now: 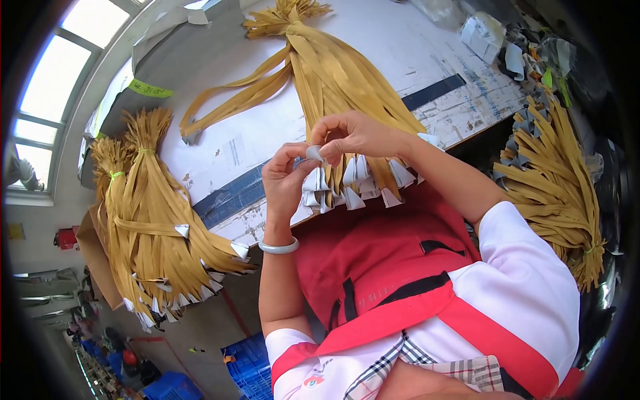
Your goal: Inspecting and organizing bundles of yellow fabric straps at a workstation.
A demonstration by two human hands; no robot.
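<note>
Above the table's near edge, my two hands meet with fingertips pinched on a small grey-white tab (315, 153). My left hand (283, 179) grips its left side between thumb and fingers. From the right, my right hand (352, 137) pinches the same tab, fingers bent. Just beneath them lies a tied bundle of yellow-brown fabric strips (327, 63), fanning toward me. Several strip ends carry folded white tabs (353, 172), hanging over the edge near my lap. Whether the held tab sits on a strip is hidden by my fingers.
More tied strip bundles (150, 193) drape over the table's left edge, beside a cardboard box (100, 257). Another bundle (553, 187) lies at the right. Plastic wrap and scraps (490, 40) crowd the white worktable's (230, 150) far right. A blue crate (248, 367) stands below.
</note>
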